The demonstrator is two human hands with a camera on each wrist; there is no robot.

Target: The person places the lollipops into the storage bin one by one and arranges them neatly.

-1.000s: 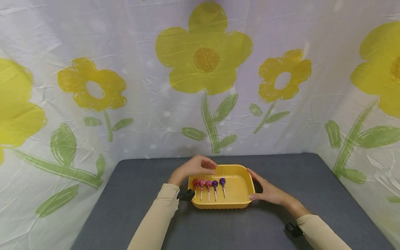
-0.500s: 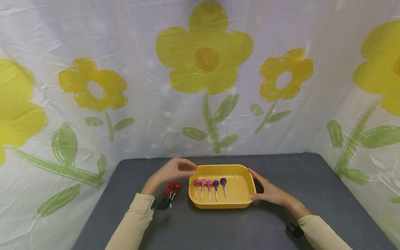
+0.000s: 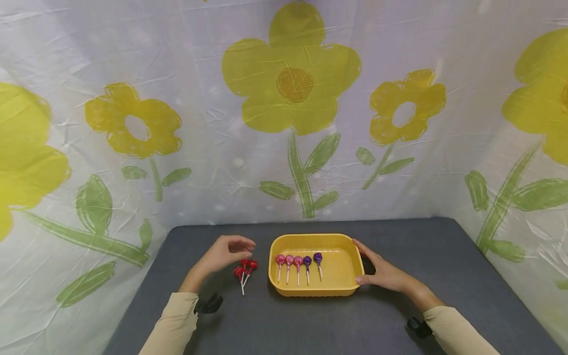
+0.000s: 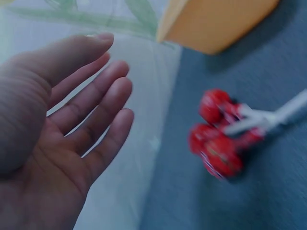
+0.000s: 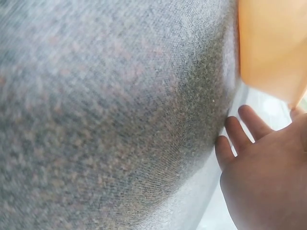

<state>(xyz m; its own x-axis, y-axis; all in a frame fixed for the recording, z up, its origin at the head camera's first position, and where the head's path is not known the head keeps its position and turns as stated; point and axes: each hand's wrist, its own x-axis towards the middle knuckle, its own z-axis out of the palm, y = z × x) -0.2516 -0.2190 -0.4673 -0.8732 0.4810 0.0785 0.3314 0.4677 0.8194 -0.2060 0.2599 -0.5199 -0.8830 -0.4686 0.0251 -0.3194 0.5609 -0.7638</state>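
My left hand hovers over the left of the table, fingers loosely extended and holding nothing. Just below and beside it lie three red lollipops in a small cluster with sticks crossing; the left wrist view shows the red lollipops blurred, apart from the palm. A yellow tray stands right of them. Inside its left half, pink lollipops and purple lollipops form a row, sticks towards me. With fingers spread, my right hand touches the tray's right end, thumb near its front corner.
A dark grey table carries everything. Behind it and at both sides hangs a pale cloth printed with yellow flowers. Black bands sit on both wrists.
My left hand has withdrawn leftward from above the tray to beside the red lollipops, uncovering them. The right hand stays at the tray's end. The lollipops in the tray keep their places.
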